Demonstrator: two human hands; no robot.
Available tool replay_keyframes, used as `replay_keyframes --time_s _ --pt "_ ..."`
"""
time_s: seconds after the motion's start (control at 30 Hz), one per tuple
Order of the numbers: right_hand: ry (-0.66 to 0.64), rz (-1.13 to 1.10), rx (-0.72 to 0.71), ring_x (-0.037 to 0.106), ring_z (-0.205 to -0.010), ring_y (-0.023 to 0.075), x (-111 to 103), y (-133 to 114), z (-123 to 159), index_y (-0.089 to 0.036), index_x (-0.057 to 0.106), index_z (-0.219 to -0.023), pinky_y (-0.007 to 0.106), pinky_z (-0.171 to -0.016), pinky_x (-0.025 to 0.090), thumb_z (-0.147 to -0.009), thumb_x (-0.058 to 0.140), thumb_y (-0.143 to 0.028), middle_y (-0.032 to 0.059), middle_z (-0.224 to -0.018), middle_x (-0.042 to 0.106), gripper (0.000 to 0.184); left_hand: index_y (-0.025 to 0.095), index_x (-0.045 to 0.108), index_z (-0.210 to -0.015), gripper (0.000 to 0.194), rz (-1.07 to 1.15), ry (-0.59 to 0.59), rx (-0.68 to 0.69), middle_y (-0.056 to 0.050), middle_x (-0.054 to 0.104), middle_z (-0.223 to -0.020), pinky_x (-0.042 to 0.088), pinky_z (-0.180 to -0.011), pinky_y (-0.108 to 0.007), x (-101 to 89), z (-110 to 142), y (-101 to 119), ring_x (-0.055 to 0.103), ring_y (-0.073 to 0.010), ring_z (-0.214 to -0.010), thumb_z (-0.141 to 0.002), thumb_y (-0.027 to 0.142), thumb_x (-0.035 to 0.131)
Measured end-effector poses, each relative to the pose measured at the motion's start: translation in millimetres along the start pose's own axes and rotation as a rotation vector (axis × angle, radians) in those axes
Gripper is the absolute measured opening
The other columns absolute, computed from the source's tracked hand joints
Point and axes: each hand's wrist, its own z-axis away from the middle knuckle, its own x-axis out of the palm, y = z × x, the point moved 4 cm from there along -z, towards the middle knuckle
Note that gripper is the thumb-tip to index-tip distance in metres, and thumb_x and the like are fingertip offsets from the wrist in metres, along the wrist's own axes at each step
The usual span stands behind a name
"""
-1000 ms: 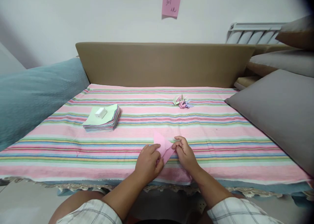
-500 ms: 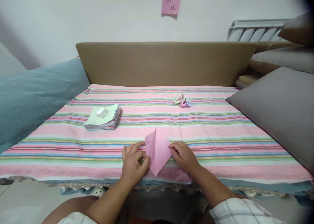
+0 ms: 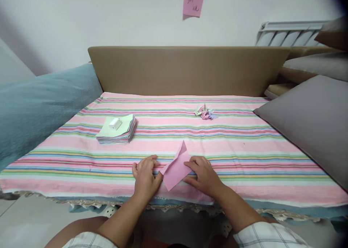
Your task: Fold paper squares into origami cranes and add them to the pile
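Note:
A folded sheet of pink paper (image 3: 177, 170) lies tilted on the striped cloth, one flap standing partly raised along its upper left side. My right hand (image 3: 204, 175) grips its right edge between thumb and fingers. At the paper's left corner is my left hand (image 3: 146, 175), fingers apart, its thumb touching or very near that corner. Whether the left thumb presses on the paper is hard to see.
A stack of coloured paper (image 3: 116, 133) with a white charger-like block (image 3: 115, 123) on top sits at left. Small folded paper pieces (image 3: 205, 112) lie toward the back. Grey cushions (image 3: 307, 110) line the right, a blue cushion (image 3: 49, 99) the left. Striped cloth (image 3: 81, 146) covers the seat.
The pink paper has turned clockwise, its top point moving right, and its left flap now stands raised. My left hand has loosened from its left edge. The view has shifted slightly.

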Motion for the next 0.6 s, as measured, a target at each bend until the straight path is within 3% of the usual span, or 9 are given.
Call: replay_keyframes --time_s 0.13,0.2,0.4,0.6 --pt "-0.014 0.0 -0.067 0.044 -0.112 0.0309 -2 -3 1 -0.024 0.055 -0.116 0.049 -0.093 0.033 -0.071 0.062 -0.057 0.011 -0.123 0.052 0.056 0.027 0.062 -0.08 0.008 -0.014 -0.008 0.036 -0.003 0.059 -0.117 0.015 -0.097 -0.059 1.4 -7 3 0.048 -0.027 -0.11 -0.078 0.026 0.054" --pt "-0.018 -0.024 -0.102 0.047 -0.109 0.029 -6 -4 1 -0.023 0.055 -0.116 0.048 -0.092 0.035 -0.073 0.061 -0.053 0.0107 -0.12 0.055 0.052 0.025 0.061 -0.072 0.018 -0.01 -0.022 0.022 -0.003 0.062 -0.112 0.014 -0.097 -0.06 2.0 -12 2 0.049 -0.0264 -0.108 -0.083 0.033 0.049" --pt "0.044 -0.072 -0.186 0.049 -0.107 0.0253 -15 -5 0 -0.022 0.054 -0.115 0.044 -0.091 0.039 -0.078 0.057 -0.027 0.0102 -0.116 0.056 0.038 0.019 0.054 -0.057 0.031 -0.063 -0.138 -0.058 -0.001 0.06 -0.119 0.018 -0.096 -0.058 2.1 -28 -9 0.047 -0.0271 -0.111 -0.082 0.037 0.049" --pt "0.128 -0.101 -0.217 0.048 -0.106 0.0227 -12 2 -2 -0.021 0.054 -0.112 0.043 -0.09 0.042 -0.075 0.045 -0.007 0.0098 -0.114 0.055 0.04 0.019 0.054 -0.06 0.027 -0.166 -0.104 -0.155 -0.003 0.057 -0.12 0.021 -0.098 -0.052 -3.2 -37 -15 0.045 -0.0273 -0.113 -0.077 0.04 0.054"
